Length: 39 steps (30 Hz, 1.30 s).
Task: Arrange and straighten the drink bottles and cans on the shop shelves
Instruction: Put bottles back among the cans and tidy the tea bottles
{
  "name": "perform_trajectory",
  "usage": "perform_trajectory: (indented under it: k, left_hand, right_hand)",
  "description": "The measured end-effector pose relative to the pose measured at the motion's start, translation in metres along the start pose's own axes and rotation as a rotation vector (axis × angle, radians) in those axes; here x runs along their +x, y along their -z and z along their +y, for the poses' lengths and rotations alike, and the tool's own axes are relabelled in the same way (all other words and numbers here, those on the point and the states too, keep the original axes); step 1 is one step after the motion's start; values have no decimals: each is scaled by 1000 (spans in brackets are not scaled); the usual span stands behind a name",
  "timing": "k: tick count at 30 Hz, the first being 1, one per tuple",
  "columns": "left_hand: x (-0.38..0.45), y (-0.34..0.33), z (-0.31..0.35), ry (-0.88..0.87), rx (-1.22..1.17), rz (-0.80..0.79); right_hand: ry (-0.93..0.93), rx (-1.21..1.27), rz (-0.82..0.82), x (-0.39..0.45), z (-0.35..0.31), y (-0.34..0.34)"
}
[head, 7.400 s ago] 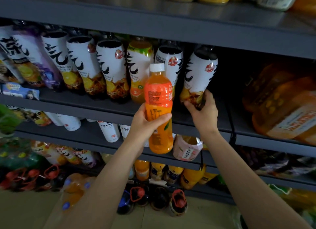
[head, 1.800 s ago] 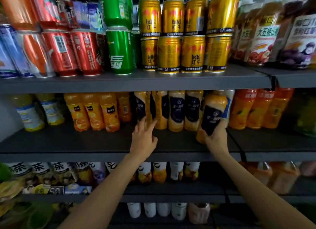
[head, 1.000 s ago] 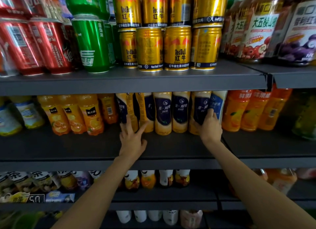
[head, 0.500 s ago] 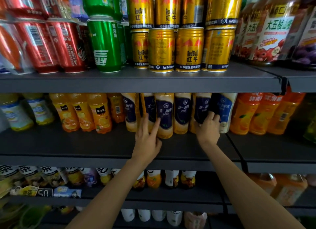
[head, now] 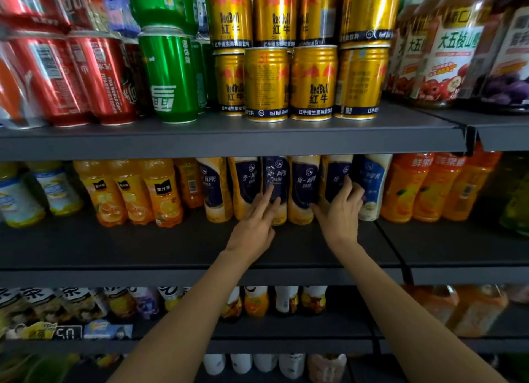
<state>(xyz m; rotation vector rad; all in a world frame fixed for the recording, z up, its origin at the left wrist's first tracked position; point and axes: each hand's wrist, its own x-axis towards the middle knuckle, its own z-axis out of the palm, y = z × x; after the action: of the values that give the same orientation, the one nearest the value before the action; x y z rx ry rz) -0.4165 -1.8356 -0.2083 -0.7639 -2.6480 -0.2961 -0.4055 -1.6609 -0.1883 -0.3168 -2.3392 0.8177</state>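
Note:
A row of yellow bottles with navy labels (head: 303, 182) stands on the middle shelf (head: 143, 248), packed side by side. My left hand (head: 254, 225) reaches in with straight fingers that touch the front of one navy-label bottle (head: 273, 176) near the row's middle. My right hand (head: 339, 211) grips the lower part of another navy-label bottle (head: 333, 173) two places to the right, thumb on its left side and fingers round its right side. A white-bodied bottle with a blue label (head: 372, 179) stands just right of it.
Orange juice bottles (head: 163, 193) stand left of the row and orange bottles (head: 400, 188) right of it. On the shelf above are stacked gold cans (head: 312, 82), a green can (head: 171, 76), red cans (head: 94, 76) and fruit drink bottles (head: 446, 53). Lower shelves hold more bottles (head: 257, 302).
My left hand has shifted right along the row to a bottle nearer the middle. My right hand stays on its bottle near the row's right end. The orange bottle held earlier is gone from my hands.

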Motion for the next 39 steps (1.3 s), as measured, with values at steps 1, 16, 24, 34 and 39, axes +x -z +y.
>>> perform_trajectory:
  k: [1,16,24,34,39]
  left_hand:
    - [-6,-1,-3,11,-20,-3]
    - [-6,18,-23,11,16,-173]
    - [-16,3,-42,15,147,-165]
    - [-42,12,-60,216,78,-80]
    - [-65,22,-77,394,-1,-80]
  right_hand:
    - [10,7,21,-3,0,-1]
    - [142,60,-230,-36,-40,-47]
    - [131,31,-231,-35,-40,-53]
    - [153,-136,-226,-39,-49,-44]
    - [302,-239,-233,-44,-62,-42]
